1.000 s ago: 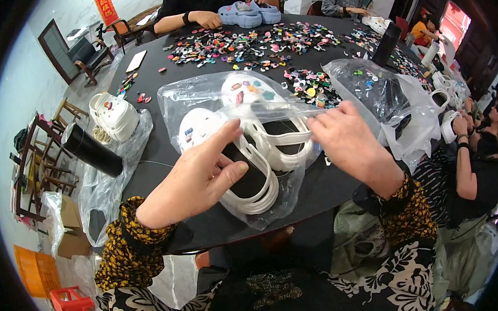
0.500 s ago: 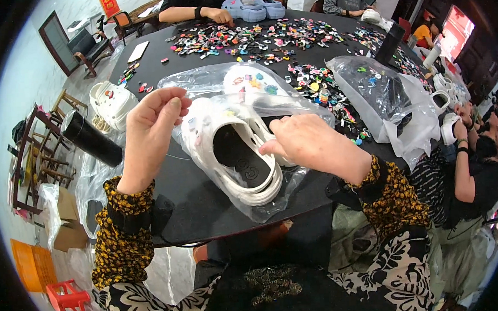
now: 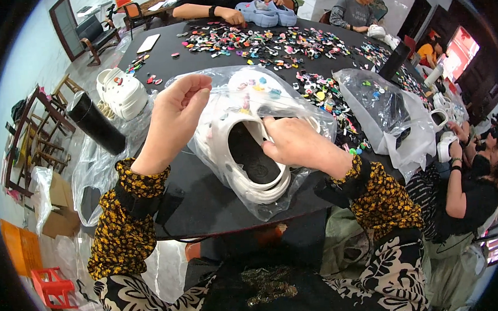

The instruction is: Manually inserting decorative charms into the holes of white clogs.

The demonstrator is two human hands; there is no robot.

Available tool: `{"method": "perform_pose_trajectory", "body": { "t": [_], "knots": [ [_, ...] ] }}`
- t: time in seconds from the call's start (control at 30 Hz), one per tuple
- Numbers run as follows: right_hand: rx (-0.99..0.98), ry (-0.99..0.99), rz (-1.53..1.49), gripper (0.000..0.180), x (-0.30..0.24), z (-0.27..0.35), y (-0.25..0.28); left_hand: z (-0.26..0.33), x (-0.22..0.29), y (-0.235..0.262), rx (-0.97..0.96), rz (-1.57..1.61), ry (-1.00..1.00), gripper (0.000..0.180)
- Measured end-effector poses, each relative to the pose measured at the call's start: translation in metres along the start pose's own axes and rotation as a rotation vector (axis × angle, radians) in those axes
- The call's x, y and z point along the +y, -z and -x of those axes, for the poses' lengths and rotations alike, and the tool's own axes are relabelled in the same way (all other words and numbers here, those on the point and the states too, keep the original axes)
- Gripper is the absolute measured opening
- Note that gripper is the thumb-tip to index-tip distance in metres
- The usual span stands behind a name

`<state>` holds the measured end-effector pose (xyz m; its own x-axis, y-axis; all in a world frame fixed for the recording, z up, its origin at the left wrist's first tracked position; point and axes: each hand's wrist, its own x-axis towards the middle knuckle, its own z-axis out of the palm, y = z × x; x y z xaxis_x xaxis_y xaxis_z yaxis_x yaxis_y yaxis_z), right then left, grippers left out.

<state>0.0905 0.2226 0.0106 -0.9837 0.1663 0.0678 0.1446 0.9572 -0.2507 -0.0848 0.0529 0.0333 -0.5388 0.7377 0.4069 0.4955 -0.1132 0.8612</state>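
Observation:
A pair of white clogs with colourful charms lies partly inside a clear plastic bag in front of me. One clog is nearer me, its black insole showing; the other lies behind it, with charms on its toe. My left hand is raised over the bag's left side, its thumb and fingers pinched on the plastic edge. Down at the clogs, my right hand is closed over the near clog's right rim, thumb toward its opening. Its fingertips are partly hidden.
Loose shoe charms cover the far table. Another plastic bag lies right, a black cylinder and white clogs left, a white phone at the back left. Across the table, a person's hand is beside blue clogs.
The view has shifted slightly, so the table and its things sit a little farther right. My right hand has slid nearer the clog's opening; my left keeps its pinch.

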Motion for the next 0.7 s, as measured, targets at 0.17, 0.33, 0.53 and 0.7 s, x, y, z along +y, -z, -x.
{"method": "perform_pose_trajectory", "body": {
  "t": [0.17, 0.33, 0.53, 0.7],
  "knots": [
    [0.063, 0.104, 0.058, 0.025, -0.001, 0.022, 0.008, 0.014, 0.013, 0.016, 0.029, -0.053, -0.013, 0.025],
    [-0.030, 0.186, 0.051, 0.038, -0.020, 0.061, 0.033, 0.022, 0.008, 0.038, 0.048, -0.188, 0.032, 0.030],
    [0.093, 0.540, 0.353, 0.048, -0.020, 0.086, 0.054, 0.017, 0.010, 0.033, -0.071, -0.200, 0.143, 0.042],
    [0.121, 0.561, 0.469, 0.045, -0.016, 0.091, 0.059, 0.006, -0.001, 0.024, -0.160, 0.408, 0.580, 0.060]
  ]
}}
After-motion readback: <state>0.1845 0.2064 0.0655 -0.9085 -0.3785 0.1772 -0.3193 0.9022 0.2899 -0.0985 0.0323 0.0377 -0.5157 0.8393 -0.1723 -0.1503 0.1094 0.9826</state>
